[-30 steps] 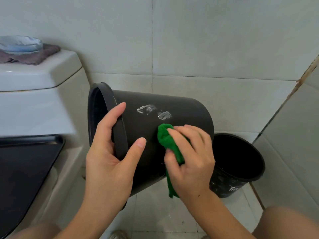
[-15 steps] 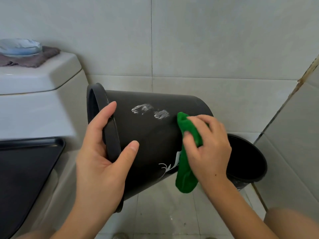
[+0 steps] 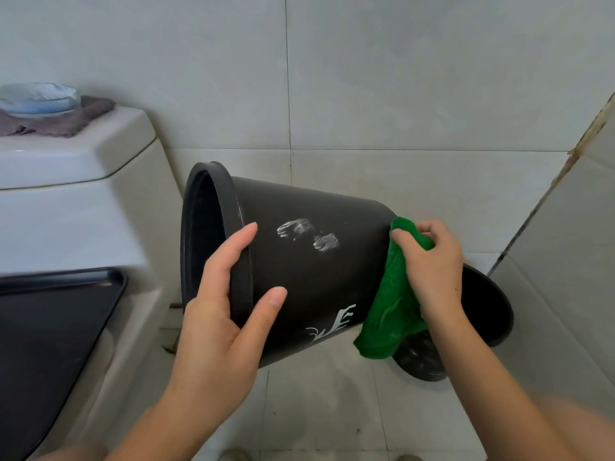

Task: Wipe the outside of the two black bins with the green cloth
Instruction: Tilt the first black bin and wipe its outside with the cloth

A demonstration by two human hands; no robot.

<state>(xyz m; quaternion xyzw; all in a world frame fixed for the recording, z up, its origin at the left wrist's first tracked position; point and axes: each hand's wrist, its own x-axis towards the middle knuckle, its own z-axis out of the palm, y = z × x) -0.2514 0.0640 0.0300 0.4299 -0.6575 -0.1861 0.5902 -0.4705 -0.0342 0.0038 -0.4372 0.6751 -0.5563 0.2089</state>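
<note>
A black bin (image 3: 309, 271) is held tipped on its side in the air, its mouth facing left and white smudges on its wall. My left hand (image 3: 223, 314) grips its rim, thumb on the outer wall and fingers over the edge. My right hand (image 3: 432, 267) holds the green cloth (image 3: 392, 314) against the bin's bottom end, and the cloth hangs down below it. A second black bin (image 3: 489, 314) stands on the floor behind, partly hidden by my right hand and the cloth.
A white toilet (image 3: 83, 207) with a dark seat lid (image 3: 50, 334) fills the left side. On its tank lie a brown cloth (image 3: 66, 121) and a blue dish (image 3: 36, 99). Tiled walls close in behind and at right. The tiled floor (image 3: 316, 410) lies below.
My right hand has slid the green cloth rightward along the bin's wall to its bottom end. The bin has tilted a little and my left hand has shifted with its rim.
</note>
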